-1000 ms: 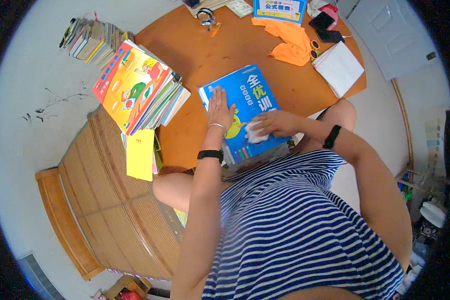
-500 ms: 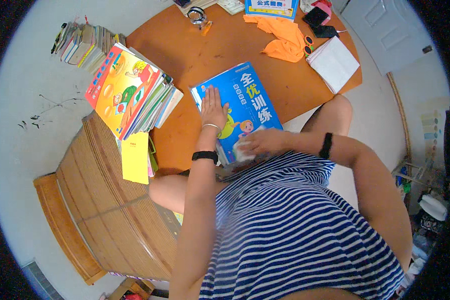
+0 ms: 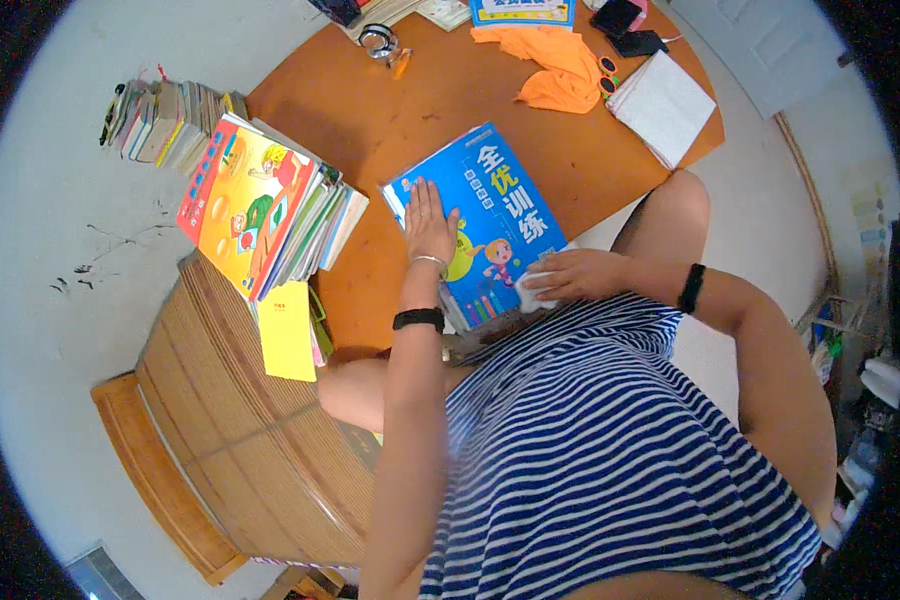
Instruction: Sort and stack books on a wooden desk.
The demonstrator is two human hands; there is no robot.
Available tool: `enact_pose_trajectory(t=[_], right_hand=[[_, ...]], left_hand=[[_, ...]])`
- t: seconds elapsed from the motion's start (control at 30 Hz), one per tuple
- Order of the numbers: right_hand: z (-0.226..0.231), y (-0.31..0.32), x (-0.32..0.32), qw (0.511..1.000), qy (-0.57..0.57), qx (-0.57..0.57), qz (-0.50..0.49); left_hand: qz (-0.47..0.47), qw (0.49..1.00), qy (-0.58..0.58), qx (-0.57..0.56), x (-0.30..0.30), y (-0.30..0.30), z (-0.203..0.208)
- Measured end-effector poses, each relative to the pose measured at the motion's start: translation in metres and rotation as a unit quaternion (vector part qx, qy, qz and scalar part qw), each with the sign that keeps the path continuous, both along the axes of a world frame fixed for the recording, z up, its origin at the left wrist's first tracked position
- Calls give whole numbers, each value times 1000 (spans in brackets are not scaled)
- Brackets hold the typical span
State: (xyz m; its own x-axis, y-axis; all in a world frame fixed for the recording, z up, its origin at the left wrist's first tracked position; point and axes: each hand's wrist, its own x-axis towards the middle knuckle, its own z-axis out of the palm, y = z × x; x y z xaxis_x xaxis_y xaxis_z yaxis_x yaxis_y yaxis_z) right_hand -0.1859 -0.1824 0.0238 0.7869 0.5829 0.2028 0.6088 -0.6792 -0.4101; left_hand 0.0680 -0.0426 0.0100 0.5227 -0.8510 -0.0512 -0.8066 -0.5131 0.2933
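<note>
Centre frame: left hand (image 3: pixel 431 232) flat on 1 blue book (image 3: pixel 483 212), fingers straight; right hand (image 3: pixel 582 274) gripping a white wad (image 3: pixel 536 298).

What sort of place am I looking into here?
Probably a room in a home, perhaps a bedroom used for study: there is a table, a stack of books at its left side, and what looks like a bed with a brown striped mat.
</note>
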Motion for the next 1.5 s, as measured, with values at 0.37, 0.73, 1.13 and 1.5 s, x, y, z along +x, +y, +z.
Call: enact_pose_trajectory(t=[0.37,0.73,1.13,1.5], right_hand=[[29,-49,-50,956,110,-113,-248],[16,5,39,970,2,-118,-214],[-16,40,201,964,-102,-61,-240],[-13,67,36,986,-99,-100,-89]], left_hand=[[-5,1000,-24,3,0,1,0],[97,980,22,-173,-33,37,-6],[156,843,277,-433,-41,43,-11],[48,990,26,-128,-25,50,-9]])
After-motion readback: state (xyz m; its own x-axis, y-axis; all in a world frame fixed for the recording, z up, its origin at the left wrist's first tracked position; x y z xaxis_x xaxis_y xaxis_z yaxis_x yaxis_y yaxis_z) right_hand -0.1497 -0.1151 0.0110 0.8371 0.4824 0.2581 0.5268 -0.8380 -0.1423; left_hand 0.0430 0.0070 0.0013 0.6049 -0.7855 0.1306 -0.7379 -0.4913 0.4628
